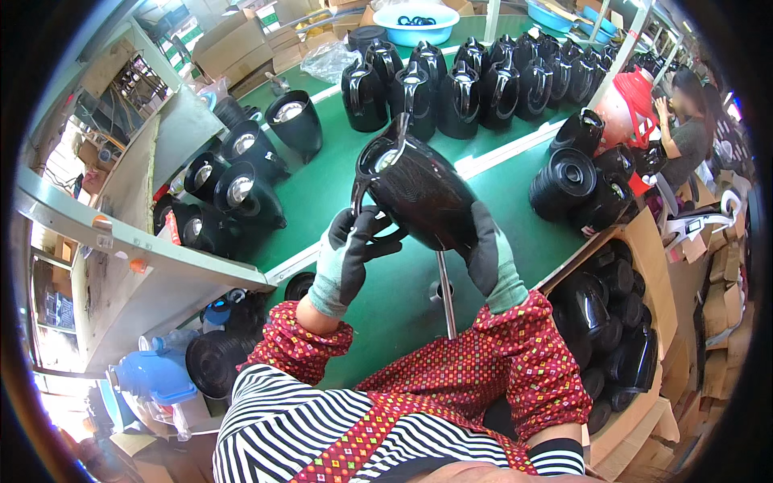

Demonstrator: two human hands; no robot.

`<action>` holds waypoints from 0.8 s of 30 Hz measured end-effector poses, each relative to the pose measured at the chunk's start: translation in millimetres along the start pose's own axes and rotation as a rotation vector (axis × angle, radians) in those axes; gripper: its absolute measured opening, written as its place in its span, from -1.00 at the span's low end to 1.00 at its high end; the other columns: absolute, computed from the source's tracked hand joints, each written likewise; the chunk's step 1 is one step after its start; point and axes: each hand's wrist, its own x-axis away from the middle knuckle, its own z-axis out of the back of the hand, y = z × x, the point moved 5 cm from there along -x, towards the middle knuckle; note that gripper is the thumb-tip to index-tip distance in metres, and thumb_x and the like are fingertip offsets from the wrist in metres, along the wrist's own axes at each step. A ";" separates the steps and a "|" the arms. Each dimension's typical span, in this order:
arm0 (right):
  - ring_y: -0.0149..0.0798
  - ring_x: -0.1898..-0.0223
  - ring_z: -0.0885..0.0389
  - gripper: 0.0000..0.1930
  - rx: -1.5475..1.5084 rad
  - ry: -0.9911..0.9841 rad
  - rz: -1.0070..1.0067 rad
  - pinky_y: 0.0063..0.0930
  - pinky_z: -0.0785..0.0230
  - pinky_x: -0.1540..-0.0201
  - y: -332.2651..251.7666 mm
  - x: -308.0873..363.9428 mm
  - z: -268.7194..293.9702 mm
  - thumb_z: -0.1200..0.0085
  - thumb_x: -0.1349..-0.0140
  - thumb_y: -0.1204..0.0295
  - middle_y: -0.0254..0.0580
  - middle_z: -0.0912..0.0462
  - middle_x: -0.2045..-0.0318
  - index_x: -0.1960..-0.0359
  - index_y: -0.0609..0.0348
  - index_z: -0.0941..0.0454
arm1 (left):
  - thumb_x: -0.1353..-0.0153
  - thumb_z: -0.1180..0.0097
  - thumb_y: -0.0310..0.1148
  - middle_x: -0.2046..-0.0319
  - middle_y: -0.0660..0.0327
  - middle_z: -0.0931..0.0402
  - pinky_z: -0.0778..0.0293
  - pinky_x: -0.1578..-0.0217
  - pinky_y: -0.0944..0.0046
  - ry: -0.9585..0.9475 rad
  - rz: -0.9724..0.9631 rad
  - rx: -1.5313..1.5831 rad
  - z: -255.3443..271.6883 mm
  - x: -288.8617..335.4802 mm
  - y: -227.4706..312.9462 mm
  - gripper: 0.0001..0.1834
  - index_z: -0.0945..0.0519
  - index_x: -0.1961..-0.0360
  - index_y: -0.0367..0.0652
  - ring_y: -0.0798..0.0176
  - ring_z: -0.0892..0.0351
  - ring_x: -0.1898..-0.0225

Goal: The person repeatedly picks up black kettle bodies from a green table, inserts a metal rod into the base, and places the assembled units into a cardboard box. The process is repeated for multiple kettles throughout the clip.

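Observation:
A glossy black jug [431, 189] is tilted between my two gloved hands above the green table, its open mouth with a silvery liner toward the upper left. My left hand [345, 262], in a grey-green glove with black fingers, is closed at the jug's handle. Against the rounded lower body presses my right hand [488, 256], gloved alike; some of its fingers are hidden behind the jug. Below the jug a metal rod [446, 296] rises from near the table's front edge; whether they touch I cannot tell.
Rows of black jugs [459, 101] stand across the green table [338, 193]. More black bodies [250, 189] lie at left. A carton [656, 298] of black parts stands at right, by stacked black lids [564, 185]. A blue basin [415, 32] sits at back; a person [688, 137] works far right.

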 end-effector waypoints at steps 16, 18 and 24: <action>-0.29 0.04 -0.64 -0.45 0.427 0.258 -0.025 -0.34 -0.51 -0.15 4.7 108.4 93.3 0.09 -0.63 0.06 -0.10 -0.66 -0.02 -0.30 0.34 -0.50 | -0.20 -0.49 -0.09 -0.06 -0.04 -0.50 -0.49 -0.09 0.06 0.489 -0.606 -0.807 117.5 -220.2 -22.3 -0.36 -0.51 -0.17 -0.22 -0.01 -0.56 -0.07; -0.28 0.05 -0.65 -0.46 0.353 0.304 0.020 -0.32 -0.52 -0.14 1.9 131.6 114.5 0.10 -0.64 0.08 -0.07 -0.67 -0.01 -0.29 0.38 -0.51 | -0.18 -0.43 -0.01 -0.43 -0.17 -0.22 -0.41 -0.36 -0.07 0.694 -0.828 -1.209 142.3 -231.1 20.9 -0.12 -0.33 -0.42 -0.14 -0.27 -0.40 -0.38; -0.29 0.03 -0.65 -0.52 0.287 0.310 0.014 -0.35 -0.51 -0.13 10.3 155.4 130.8 0.20 -0.68 0.16 -0.09 -0.66 -0.06 -0.32 0.32 -0.47 | -0.17 -0.42 0.01 -0.52 -0.09 -0.17 -0.53 -0.25 -0.09 0.680 -0.284 -1.666 247.9 -296.1 67.5 -0.06 -0.28 -0.50 -0.09 -0.24 -0.41 -0.40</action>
